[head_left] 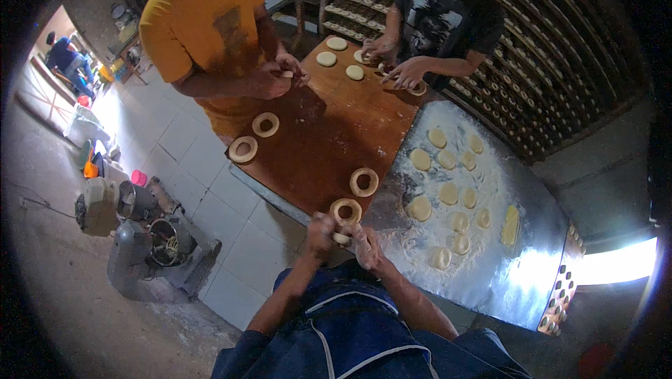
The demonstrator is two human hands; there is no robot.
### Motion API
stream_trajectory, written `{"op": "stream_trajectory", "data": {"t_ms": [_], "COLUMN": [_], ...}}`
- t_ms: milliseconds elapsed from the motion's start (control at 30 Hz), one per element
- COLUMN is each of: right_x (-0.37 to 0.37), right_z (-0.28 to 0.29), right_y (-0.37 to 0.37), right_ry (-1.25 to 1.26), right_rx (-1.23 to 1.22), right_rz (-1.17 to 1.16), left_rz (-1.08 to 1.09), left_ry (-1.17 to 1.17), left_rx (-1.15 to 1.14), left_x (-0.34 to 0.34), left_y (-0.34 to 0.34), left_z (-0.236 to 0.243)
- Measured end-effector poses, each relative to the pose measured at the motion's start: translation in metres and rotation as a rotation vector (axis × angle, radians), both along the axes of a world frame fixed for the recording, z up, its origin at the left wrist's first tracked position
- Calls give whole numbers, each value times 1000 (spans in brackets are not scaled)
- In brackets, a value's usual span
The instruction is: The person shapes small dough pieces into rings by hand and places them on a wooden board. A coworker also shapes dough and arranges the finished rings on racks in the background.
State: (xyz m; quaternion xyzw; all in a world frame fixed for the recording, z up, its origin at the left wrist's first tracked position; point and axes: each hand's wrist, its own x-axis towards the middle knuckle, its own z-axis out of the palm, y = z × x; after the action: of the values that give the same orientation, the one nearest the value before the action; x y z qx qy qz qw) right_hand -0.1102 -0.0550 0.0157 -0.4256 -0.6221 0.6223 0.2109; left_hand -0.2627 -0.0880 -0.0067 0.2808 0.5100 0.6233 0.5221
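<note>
At the near corner of the brown wooden board (pixel 315 169), my left hand (pixel 320 236) and my right hand (pixel 367 247) are close together. A pale piece of dough (pixel 341 238) is between them, with the fingers of both hands closed around it. Most of its shape is hidden by my fingers. Just beyond my hands lies a dough ring (pixel 346 211) with a wide hole. Another dough ring (pixel 364 182) rests a little farther along the board's right edge. Flour whitens my right hand.
Two dough rings lie by the board's left edge, near a person in an orange shirt (pixel 203 29) holding dough. Across the board, a person in a dark shirt (pixel 448 22) handles dough beside several flat discs. Several dough rounds lie on the floured metal table (pixel 525 239). A mixer (pixel 133 260) stands left.
</note>
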Motion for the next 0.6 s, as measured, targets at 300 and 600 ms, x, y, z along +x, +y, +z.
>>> {"op": "stream_trajectory", "data": {"t_ms": [300,600], "right_x": [-85,111], "right_z": [36,16], "right_y": [57,-35], "right_ry": [-599,-609], "right_rx": [460,353], "right_rz": [5,-528], "left_rz": [164,-16], "left_ry": [1155,1069], "left_rx": [-280,-130], "left_x": [-115,-123], "left_y": [64,47], "left_z": [-12,-47]}}
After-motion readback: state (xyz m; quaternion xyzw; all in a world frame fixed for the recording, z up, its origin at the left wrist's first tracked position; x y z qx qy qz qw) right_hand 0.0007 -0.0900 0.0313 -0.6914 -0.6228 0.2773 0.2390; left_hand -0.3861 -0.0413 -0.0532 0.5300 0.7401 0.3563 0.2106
